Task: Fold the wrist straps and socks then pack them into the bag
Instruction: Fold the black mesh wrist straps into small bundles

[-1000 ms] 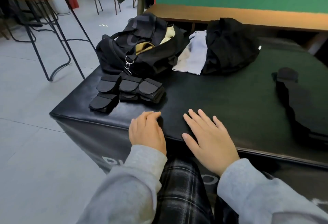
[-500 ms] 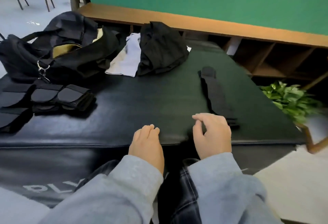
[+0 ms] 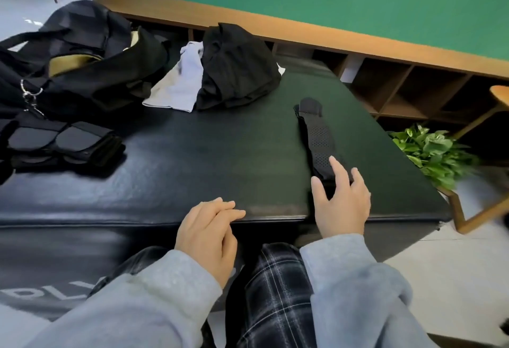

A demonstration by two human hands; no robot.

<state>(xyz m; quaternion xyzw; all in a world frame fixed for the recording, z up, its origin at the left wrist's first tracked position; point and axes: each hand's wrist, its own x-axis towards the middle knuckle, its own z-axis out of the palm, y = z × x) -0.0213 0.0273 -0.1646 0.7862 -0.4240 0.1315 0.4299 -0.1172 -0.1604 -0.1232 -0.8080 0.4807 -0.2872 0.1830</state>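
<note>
The left hand (image 3: 208,233) lies palm down at about 6 o'clock, fingers straight and close together, pointing toward 2 o'clock, their tips resting on the near edge of the tabletop (image 3: 192,160). The right hand (image 3: 340,204) sits just to its right, toward 4 o'clock, palm down with fingers spread and lightly bent, thumb out to the left, forefinger reaching farthest toward 12 o'clock. Both forearms, in grey sleeves, run in from the lower corners.

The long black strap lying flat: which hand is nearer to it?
Right. The right hand touches the strap's near end; the left hand rests at the mat's edge, apart.
</note>
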